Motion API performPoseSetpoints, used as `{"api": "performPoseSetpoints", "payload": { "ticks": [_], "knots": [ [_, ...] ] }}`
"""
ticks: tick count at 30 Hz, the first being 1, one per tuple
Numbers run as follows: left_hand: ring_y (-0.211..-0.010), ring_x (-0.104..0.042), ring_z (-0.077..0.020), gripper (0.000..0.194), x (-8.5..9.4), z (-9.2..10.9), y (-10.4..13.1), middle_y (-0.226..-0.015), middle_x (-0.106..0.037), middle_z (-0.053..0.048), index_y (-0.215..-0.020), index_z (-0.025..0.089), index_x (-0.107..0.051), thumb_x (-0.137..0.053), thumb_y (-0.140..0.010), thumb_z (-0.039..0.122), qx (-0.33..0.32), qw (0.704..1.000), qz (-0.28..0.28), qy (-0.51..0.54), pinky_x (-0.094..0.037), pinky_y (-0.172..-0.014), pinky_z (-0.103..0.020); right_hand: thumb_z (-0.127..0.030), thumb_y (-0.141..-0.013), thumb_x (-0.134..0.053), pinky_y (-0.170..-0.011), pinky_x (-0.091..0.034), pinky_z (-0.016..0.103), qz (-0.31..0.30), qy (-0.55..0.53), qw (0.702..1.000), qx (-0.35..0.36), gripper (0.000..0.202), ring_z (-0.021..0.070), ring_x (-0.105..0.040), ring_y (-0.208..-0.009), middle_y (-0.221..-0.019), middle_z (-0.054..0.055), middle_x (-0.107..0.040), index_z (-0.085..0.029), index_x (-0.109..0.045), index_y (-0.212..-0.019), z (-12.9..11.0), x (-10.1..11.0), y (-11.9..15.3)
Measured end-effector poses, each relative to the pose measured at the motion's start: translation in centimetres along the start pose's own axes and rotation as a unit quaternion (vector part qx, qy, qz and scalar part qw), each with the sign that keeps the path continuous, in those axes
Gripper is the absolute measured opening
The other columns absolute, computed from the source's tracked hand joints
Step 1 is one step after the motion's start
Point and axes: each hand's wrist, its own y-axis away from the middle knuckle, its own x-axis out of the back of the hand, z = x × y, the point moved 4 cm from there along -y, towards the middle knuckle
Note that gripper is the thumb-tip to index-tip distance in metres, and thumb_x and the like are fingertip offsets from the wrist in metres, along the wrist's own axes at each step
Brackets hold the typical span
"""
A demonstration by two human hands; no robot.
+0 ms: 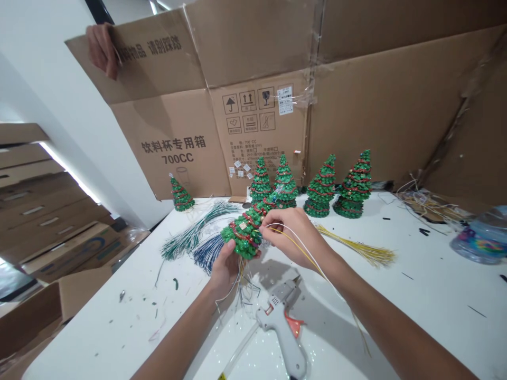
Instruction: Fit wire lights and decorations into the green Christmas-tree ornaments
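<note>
My left hand (pixel 226 265) is closed around the base of a small green Christmas tree (pixel 242 233) with red garland, tilted with its tip toward the back right. Thin wires (pixel 246 285) hang from the tree's underside. At the tree's right side, my right hand (pixel 287 232) pinches the ends of a white and a yellow wire (pixel 300 244), which trail back over the forearm. Below both hands, a grey hot glue gun (pixel 279 311) with an orange trigger lies on the table, a clear glue stick (pixel 241 345) in its rear.
Several similar trees (pixel 320 186) stand along the back, one smaller tree (pixel 182 194) at the left. Bundles of green wire (pixel 194 229), blue wire (pixel 206 253) and yellow wire (pixel 358 245) lie about. Cardboard (pixel 261 53) walls the back; another person's hand (pixel 103 50) grips it. A plastic bottle (pixel 483 237) lies right.
</note>
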Motion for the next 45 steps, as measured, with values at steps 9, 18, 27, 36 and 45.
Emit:
{"api": "performPoseSetpoints", "payload": {
  "ticks": [9,18,27,36,45],
  "knots": [
    [-0.099,-0.078,-0.0383,0.06,-0.1,-0.1,0.2,-0.105,-0.082,-0.013,-0.109,0.015,-0.076,-0.088,-0.072,0.061,0.009,1.0,-0.002,-0.011,-0.061,-0.093,-0.049,-0.015,-0.084,-0.068,-0.064,-0.041,0.027,0.001,0.004,1.0,0.01,0.015,0.0147,-0.062,-0.063,-0.065,-0.001,-0.072,-0.02,-0.073,-0.071,-0.4,-0.1,0.1],
    [-0.098,-0.079,-0.0374,0.061,0.0,-0.1,0.2,-0.108,-0.083,-0.013,-0.116,0.016,-0.074,-0.087,-0.075,0.059,0.01,1.0,-0.008,-0.005,-0.062,-0.09,-0.047,-0.012,-0.083,-0.067,-0.064,-0.041,0.027,-0.007,0.021,1.0,0.005,0.015,0.0156,-0.063,-0.063,-0.064,-0.001,-0.072,-0.02,-0.075,-0.073,-0.4,-0.5,0.1],
    [-0.099,-0.078,-0.0371,0.061,-0.5,0.3,0.3,-0.102,-0.083,-0.012,-0.101,0.014,-0.077,-0.091,-0.068,0.064,0.009,1.0,0.0,-0.013,-0.062,-0.091,-0.047,-0.011,-0.085,-0.068,-0.066,-0.042,0.028,0.004,0.046,0.999,0.007,0.015,0.0159,-0.064,-0.063,-0.067,0.0,-0.073,-0.02,-0.076,-0.075,-0.6,-0.5,0.2],
    [-0.079,-0.078,-0.0298,0.057,-0.4,0.2,0.2,-0.085,-0.081,-0.008,-0.096,0.015,-0.079,-0.088,-0.072,0.065,-0.001,1.0,-0.004,-0.018,-0.063,-0.081,-0.042,-0.011,-0.079,-0.069,-0.066,-0.045,0.027,0.003,0.032,0.999,0.001,0.013,0.0162,-0.067,-0.065,-0.07,0.001,-0.076,-0.02,-0.074,-0.072,-0.5,0.7,0.1],
    [-0.079,-0.077,-0.0295,0.053,0.2,-0.1,0.1,-0.088,-0.08,-0.01,-0.099,0.014,-0.077,-0.085,-0.076,0.061,-0.001,1.0,-0.007,-0.015,-0.062,-0.083,-0.044,-0.017,-0.081,-0.068,-0.064,-0.048,0.026,0.0,0.008,1.0,0.008,0.011,0.017,-0.07,-0.067,-0.071,0.002,-0.076,-0.02,-0.075,-0.074,0.5,1.4,-0.1]
  ]
}}
